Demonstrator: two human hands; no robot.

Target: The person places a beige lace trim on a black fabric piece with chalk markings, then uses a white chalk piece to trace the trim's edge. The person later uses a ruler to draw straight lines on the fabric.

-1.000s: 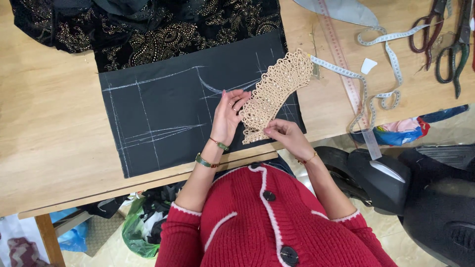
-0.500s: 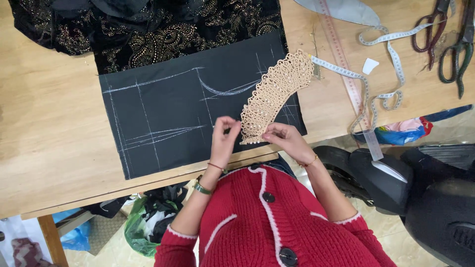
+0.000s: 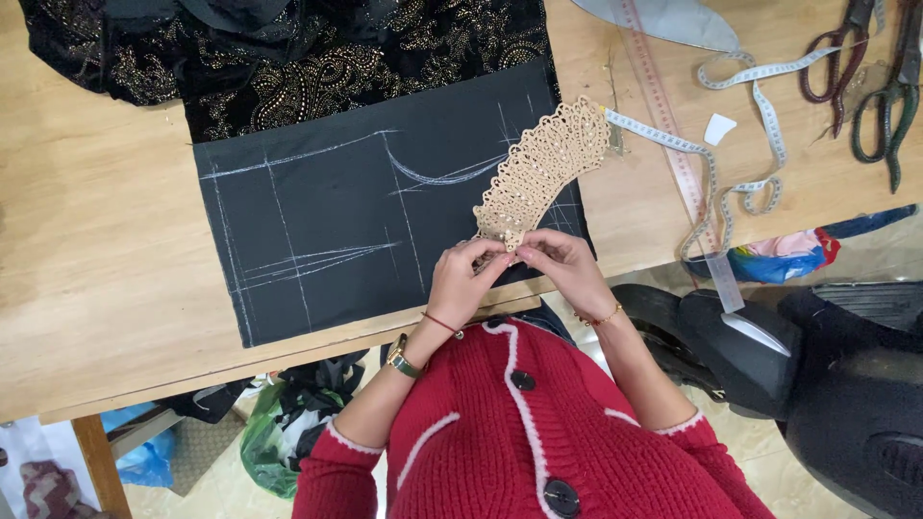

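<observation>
Head view: left hand (image 3: 463,279) and right hand (image 3: 561,266) both pinched on near end of beige lace collar piece (image 3: 543,173), lying over chalk-marked black fabric (image 3: 365,207) by worktop (image 3: 96,259) near edge. Step apparently positioning; next likely calls for careful alignment with chalk curve.

Both hands, left (image 3: 461,284) and right (image 3: 561,264), pinch the near end of a curved beige lace piece (image 3: 543,173). Lace lies on chalk-marked black fabric (image 3: 327,240) on the wooden bench (image 3: 96,240). Measuring tape (image 3: 711,163) and scissors (image 3: 880,86) lie nearby.
</observation>
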